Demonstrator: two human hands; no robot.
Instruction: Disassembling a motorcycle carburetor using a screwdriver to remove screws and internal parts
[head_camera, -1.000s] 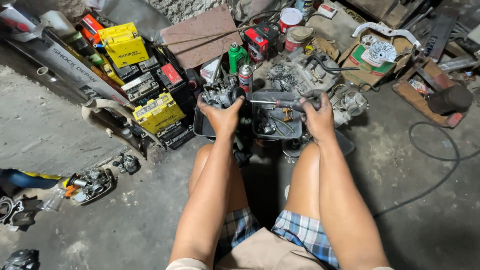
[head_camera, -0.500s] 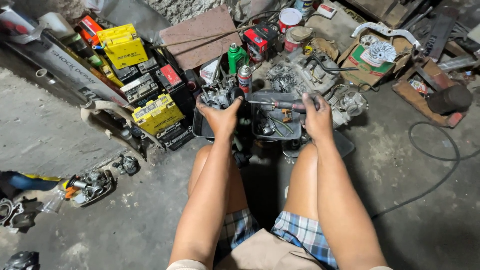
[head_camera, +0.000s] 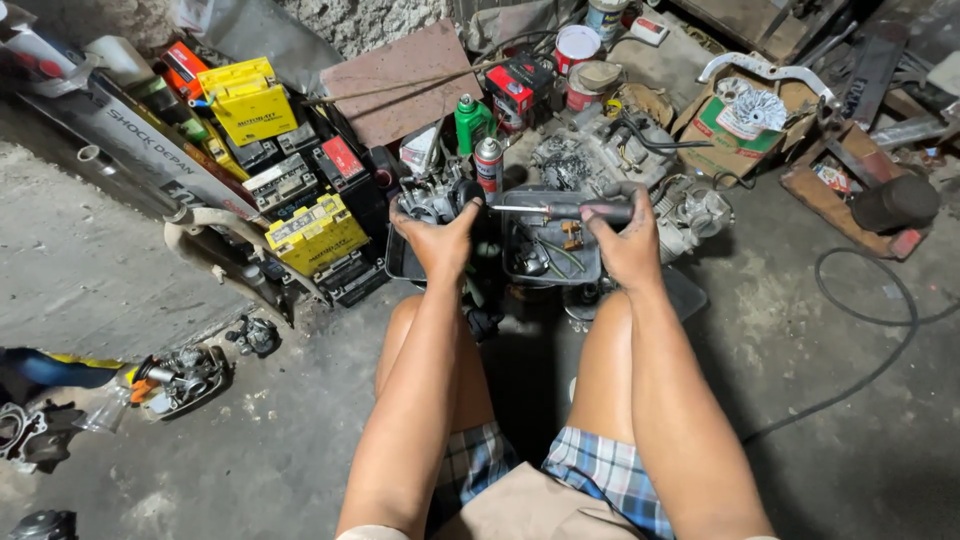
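Left hand (head_camera: 436, 240) wrapped around a grey metal carburetor body (head_camera: 428, 196), holding it up over the left end of a dark rectangular metal tray (head_camera: 590, 275) on the floor. Right hand (head_camera: 626, 250) closed on the black-and-red handle of a screwdriver (head_camera: 570, 210), shaft lying level, tip pointing toward 9 o'clock and touching or almost touching the carburetor; cannot tell which. Both forearms stretched out over bare knees, plaid shorts (head_camera: 600, 480) at bottom.

Tray holds small loose parts, too small to sort out. At 12 o'clock from the carburetor: a silver spray can with red cap (head_camera: 488, 163), just beside it a green spray can (head_camera: 470, 122). At 1 o'clock from the right hand: grey engine parts with black hoses (head_camera: 600, 150). At 10 o'clock from the left hand: stack of yellow and black boxy batteries (head_camera: 310, 232), more yellow ones (head_camera: 248, 100) further back. Brown flat board (head_camera: 395, 75) leaning at the wall. Cardboard box with a white finned part (head_camera: 748, 112) at 2 o'clock. Black cable (head_camera: 880, 350) looping across the concrete floor (head_camera: 800, 420) at 3–4 o'clock. Small greasy metal parts (head_camera: 180, 372) at 8 o'clock, well apart from the hands.
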